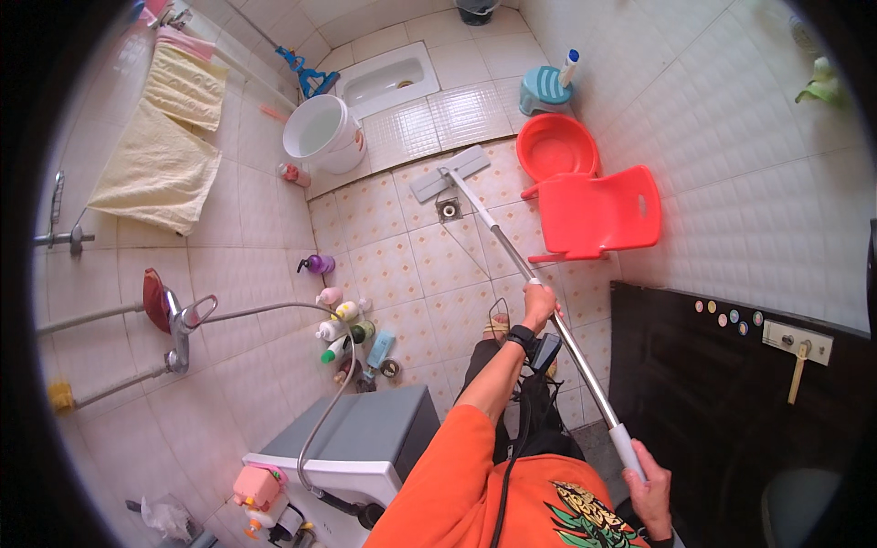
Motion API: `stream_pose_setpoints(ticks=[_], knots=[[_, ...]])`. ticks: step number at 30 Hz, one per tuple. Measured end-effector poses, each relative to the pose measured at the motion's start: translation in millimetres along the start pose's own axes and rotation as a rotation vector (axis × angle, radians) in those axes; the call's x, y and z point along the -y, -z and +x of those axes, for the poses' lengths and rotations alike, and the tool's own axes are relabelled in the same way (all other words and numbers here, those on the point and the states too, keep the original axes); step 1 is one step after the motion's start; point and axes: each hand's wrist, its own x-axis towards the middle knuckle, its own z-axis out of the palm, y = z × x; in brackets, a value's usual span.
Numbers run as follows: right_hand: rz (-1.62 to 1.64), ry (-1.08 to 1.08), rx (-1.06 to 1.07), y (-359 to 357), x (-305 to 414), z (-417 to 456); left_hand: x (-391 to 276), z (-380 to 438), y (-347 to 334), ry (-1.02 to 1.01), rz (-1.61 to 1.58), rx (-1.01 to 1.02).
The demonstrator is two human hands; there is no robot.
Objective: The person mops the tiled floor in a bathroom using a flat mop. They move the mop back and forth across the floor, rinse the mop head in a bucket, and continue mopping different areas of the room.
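Both my hands hold the long pole of a flat mop (512,248). My left hand (540,305) wraps around the metal pole partway along, with a black band on the wrist. Lower down, my right hand (649,485) grips the pale grey handle end (626,449). The grey mop head (450,174) lies flat on the patterned floor tiles (445,264), just beyond a square floor drain (449,210). To the right of the head is a red plastic basin (556,151), and nearer me a red plastic chair (582,216).
A white bucket of liquid (329,133) stands on the raised tiled step beside a squat toilet (390,79). A teal stool (546,91) is at the back right. Several bottles (346,332) line the left wall near a washing machine (363,425). A dark door (719,383) is on the right.
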Motion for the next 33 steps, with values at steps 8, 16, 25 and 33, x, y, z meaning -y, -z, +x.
stream_pose_setpoints(ticks=[8,16,25,33], knots=[[0.225,-0.205,-0.091,-56,-20,-11,8,23,-7,-0.060,0.170,0.054],[0.354,0.005,-0.047,-35,-18,-5,-14,13,-20,-0.065,0.277,0.047],[0.325,-0.175,-0.007,-20,-33,-24,62,52,-34,-0.430,0.837,0.237],[0.340,-0.108,0.094,8,2,-8,-6,13,-43,-0.130,0.357,0.105]])
